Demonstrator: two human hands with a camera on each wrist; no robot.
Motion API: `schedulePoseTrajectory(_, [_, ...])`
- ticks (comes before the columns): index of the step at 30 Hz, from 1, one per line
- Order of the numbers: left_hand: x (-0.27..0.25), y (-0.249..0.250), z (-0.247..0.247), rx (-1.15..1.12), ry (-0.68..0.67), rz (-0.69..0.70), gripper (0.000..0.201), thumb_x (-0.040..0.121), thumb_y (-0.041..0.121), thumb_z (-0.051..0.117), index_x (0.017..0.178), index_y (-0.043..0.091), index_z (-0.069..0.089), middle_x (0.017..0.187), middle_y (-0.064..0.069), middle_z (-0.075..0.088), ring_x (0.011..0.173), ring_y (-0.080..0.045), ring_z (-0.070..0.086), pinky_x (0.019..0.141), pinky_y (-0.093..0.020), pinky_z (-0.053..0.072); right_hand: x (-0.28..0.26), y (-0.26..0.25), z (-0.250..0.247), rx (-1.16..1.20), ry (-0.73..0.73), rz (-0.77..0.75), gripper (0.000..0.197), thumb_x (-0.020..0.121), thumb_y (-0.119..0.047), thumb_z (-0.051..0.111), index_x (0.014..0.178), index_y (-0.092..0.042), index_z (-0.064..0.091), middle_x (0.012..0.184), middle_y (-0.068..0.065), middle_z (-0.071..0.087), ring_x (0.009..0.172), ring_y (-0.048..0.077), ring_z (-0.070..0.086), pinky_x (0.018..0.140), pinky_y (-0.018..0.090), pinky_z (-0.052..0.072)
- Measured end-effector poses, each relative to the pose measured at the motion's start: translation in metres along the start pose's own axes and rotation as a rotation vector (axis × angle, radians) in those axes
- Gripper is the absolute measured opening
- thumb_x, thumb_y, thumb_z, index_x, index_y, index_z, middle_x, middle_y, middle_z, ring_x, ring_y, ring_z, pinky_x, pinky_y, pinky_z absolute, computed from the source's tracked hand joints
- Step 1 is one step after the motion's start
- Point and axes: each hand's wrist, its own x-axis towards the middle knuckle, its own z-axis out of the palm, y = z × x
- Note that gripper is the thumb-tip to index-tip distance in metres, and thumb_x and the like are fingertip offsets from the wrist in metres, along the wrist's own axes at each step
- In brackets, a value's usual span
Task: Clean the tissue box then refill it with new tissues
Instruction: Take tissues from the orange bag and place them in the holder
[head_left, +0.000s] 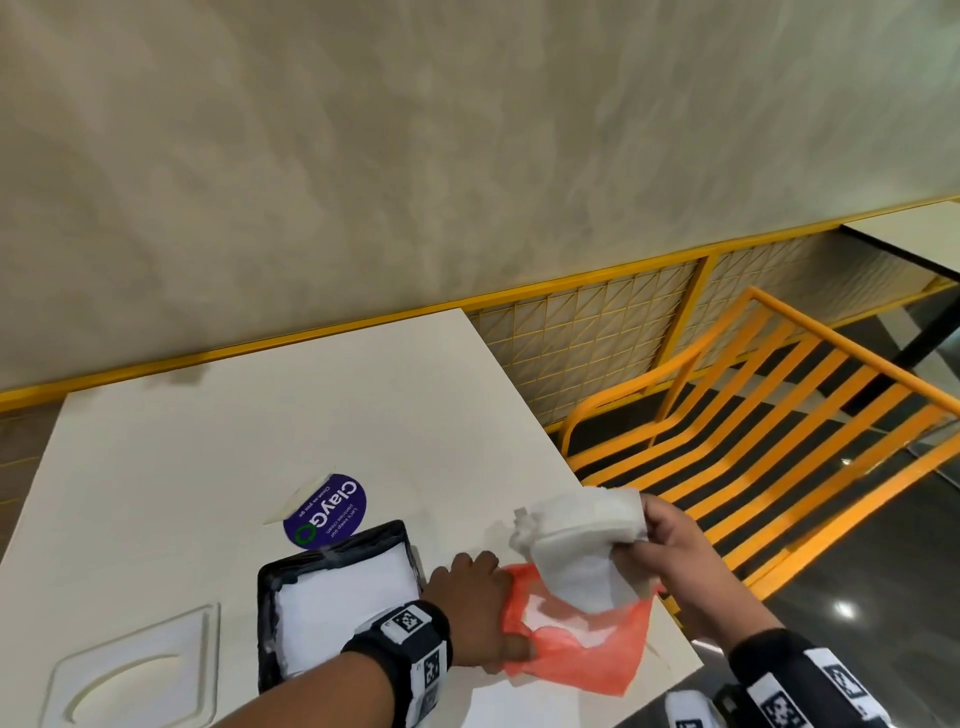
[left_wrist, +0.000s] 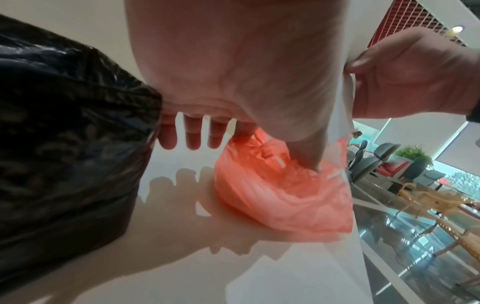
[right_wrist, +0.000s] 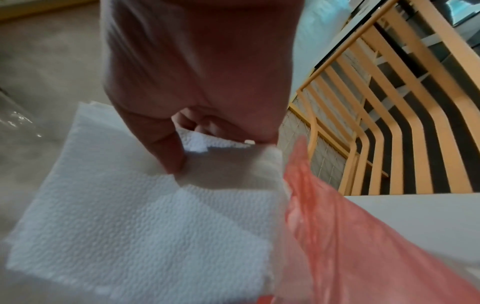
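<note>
**Tissues half out of the bag, close to the table edge**

Head view: I count one black tissue box (head_left: 337, 597), open-topped with white tissues already lying in it, standing at about seven o'clock from the purple sticker (head_left: 326, 512). My left hand (head_left: 470, 613) sits just at the box's three o'clock, fingers curled, thumb pinning one orange plastic bag (head_left: 582, 649) to the white table (head_left: 208, 441). My right hand (head_left: 675, 545) pinches one bent stack of fresh tissues (head_left: 576, 540), lifted above the bag's mouth at roughly one o'clock from the left hand. One cream lid (head_left: 135, 670) with an oval slot lies at nine o'clock from the box. One orange slatted bench (head_left: 753, 415) stands past the table's right edge.

Left wrist view: the bag (left_wrist: 280, 197) is bunched under my thumb, and the box's black side (left_wrist: 64, 123) fills nine o'clock. I judge the thin plastic could slip free if the stack drags on it, since only the thumb is holding it.

Right wrist view: thumb and fingers (right_wrist: 161, 144) squeeze the stack (right_wrist: 145, 216) near one corner, with the bag (right_wrist: 363, 236) at four o'clock. Held this far off centre, the loose sheets could fan out or shed a few, I reckon. The bag lies near the table's right edge, so anything dropped could go to the floor. The bent stack may also catch on the box rim going in.
</note>
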Motion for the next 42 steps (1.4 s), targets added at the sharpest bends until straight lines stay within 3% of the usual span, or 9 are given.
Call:
schedulePoseTrajectory(4, [-0.013, -0.002, -0.016, -0.261, 0.185, 0.041, 0.09, 0.056, 0.082, 0.063, 0.127, 0.03, 0.047, 0.129, 0.005, 0.044, 0.127, -0.023, 0.04, 0.101, -0.042, 0.042, 0.001, -0.015, 0.008, -0.08, 0.037, -0.029, 0.015, 0.085, -0.009, 0.066, 0.096, -0.018, 0.062, 0.099, 0.004, 0.068, 0.089, 0.024, 0.067, 0.078, 0.052, 0.058])
schedulePoseTrajectory(8, [-0.037, -0.017, -0.048, -0.534, 0.493, 0.029, 0.118, 0.052, 0.075, 0.077, 0.145, 0.027, 0.022, 0.146, 0.011, 0.024, 0.136, -0.009, 0.026, 0.114, -0.032, 0.031, 0.008, -0.04, 0.022, -0.416, -0.056, -0.142, 0.02, 0.086, -0.011, 0.063, 0.091, -0.03, 0.059, 0.094, -0.009, 0.063, 0.085, 0.009, 0.062, 0.074, 0.038, 0.057])
schedulePoseTrajectory(13, [-0.061, -0.037, -0.092, -0.814, 0.404, 0.118, 0.14, 0.058, 0.058, 0.089, 0.153, 0.042, -0.013, 0.156, 0.018, 0.022, 0.143, 0.003, 0.021, 0.113, -0.027, 0.03, 0.015, -0.082, 0.058, -0.513, -0.303, -0.311, 0.024, 0.08, -0.01, 0.061, 0.092, -0.031, 0.062, 0.09, -0.014, 0.064, 0.084, 0.005, 0.061, 0.071, 0.033, 0.054])
schedulePoseTrajectory(17, [-0.093, -0.062, -0.103, -0.974, 0.335, 0.084, 0.117, 0.059, 0.042, 0.09, 0.154, 0.031, 0.022, 0.135, 0.012, 0.052, 0.123, -0.004, 0.054, 0.102, -0.026, 0.046, 0.021, -0.116, 0.096, -0.483, -0.461, -0.4, 0.029, 0.074, -0.002, 0.06, 0.09, -0.025, 0.064, 0.087, -0.009, 0.066, 0.08, 0.003, 0.06, 0.069, 0.025, 0.047])
schedulePoseTrajectory(20, [-0.118, -0.083, -0.1, -1.121, 0.348, 0.093, 0.051, 0.074, 0.012, 0.08, 0.122, 0.014, 0.063, 0.112, 0.0, 0.071, 0.103, -0.016, 0.067, 0.086, -0.036, 0.054, 0.032, -0.13, 0.123, -0.442, -0.529, -0.414, 0.031, 0.072, -0.007, 0.064, 0.095, -0.027, 0.065, 0.092, -0.007, 0.068, 0.084, 0.007, 0.063, 0.074, 0.03, 0.051])
schedulePoseTrajectory(25, [-0.145, -0.113, -0.081, -1.378, 0.502, -0.043, 0.048, 0.076, 0.01, 0.075, 0.123, 0.011, 0.066, 0.116, -0.012, 0.073, 0.11, -0.032, 0.068, 0.096, -0.046, 0.054, 0.055, -0.126, 0.159, -0.208, -0.569, -0.224, 0.052, 0.074, -0.023, 0.08, 0.116, -0.044, 0.059, 0.106, 0.003, 0.066, 0.096, 0.016, 0.066, 0.088, 0.036, 0.055])
schedulePoseTrajectory(30, [-0.158, -0.139, -0.052, -1.655, 0.526, -0.086, 0.052, 0.082, 0.008, 0.073, 0.132, 0.008, 0.06, 0.128, -0.017, 0.066, 0.12, -0.035, 0.062, 0.106, -0.052, 0.046, 0.059, -0.094, 0.186, 0.084, -0.649, 0.01, 0.046, 0.082, -0.016, 0.078, 0.123, -0.025, 0.058, 0.119, 0.005, 0.067, 0.104, 0.023, 0.069, 0.077, 0.041, 0.058])
schedulePoseTrajectory(36, [-0.149, -0.145, -0.019, -1.533, 0.658, -0.347, 0.052, 0.073, 0.016, 0.079, 0.122, 0.014, 0.061, 0.114, -0.009, 0.074, 0.102, -0.026, 0.071, 0.086, -0.041, 0.058, 0.057, -0.059, 0.216, -0.157, -0.514, -0.042, 0.041, 0.078, -0.009, 0.07, 0.11, -0.033, 0.059, 0.107, 0.002, 0.064, 0.09, 0.017, 0.067, 0.073, 0.028, 0.056])
schedulePoseTrajectory(42, [-0.136, -0.15, 0.0, -1.032, 0.659, -0.563, 0.065, 0.081, 0.027, 0.075, 0.136, 0.024, 0.04, 0.121, 0.004, 0.062, 0.109, -0.016, 0.061, 0.095, -0.035, 0.051, 0.058, -0.04, 0.226, -0.389, -0.469, -0.104, 0.038, 0.083, -0.014, 0.061, 0.116, -0.031, 0.054, 0.108, -0.007, 0.061, 0.09, 0.004, 0.059, 0.072, 0.013, 0.047])
